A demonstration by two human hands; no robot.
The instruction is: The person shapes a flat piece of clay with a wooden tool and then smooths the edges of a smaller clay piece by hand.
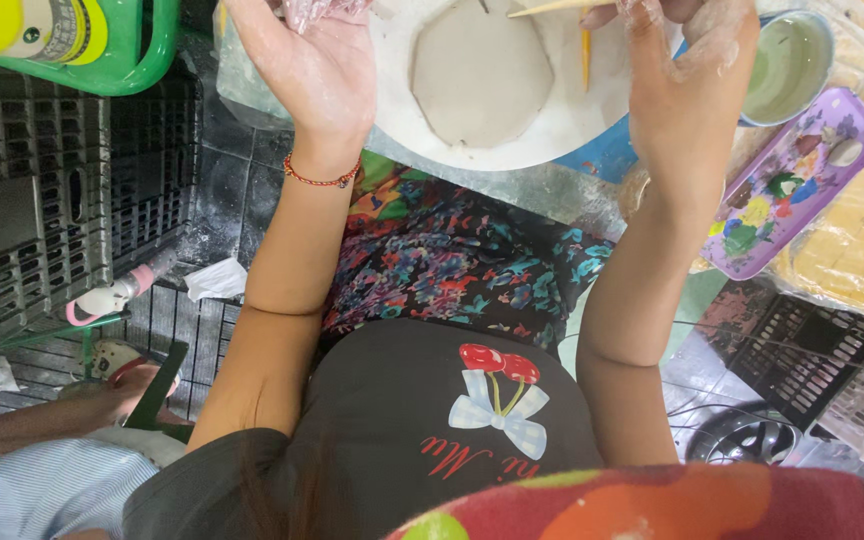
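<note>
Sitting closest to the camera is the person's lap, a dark shirt over a floral skirt (pixel 452 265), with both forearms stretched away toward the work. The left hand (pixel 314 62), a red cord bracelet (pixel 320 180) at its wrist, pinches a scrap of clear plastic film (pixel 317 10) at the picture's top edge. The right hand (pixel 690 75), smeared with pale clay, is closed on a thin wooden stick (pixel 552 8). Between the hands lies a round white board (pixel 552 125) carrying a flattened slab of grey clay (pixel 480 72), and a second yellow stick (pixel 585 58) rests on the board's right part. Just beside the board's right edge stands a cup (pixel 790 62) holding cloudy greenish water. Nearer, a purple paint palette (pixel 787 190) holds dabs of green, yellow, blue and red.
</note>
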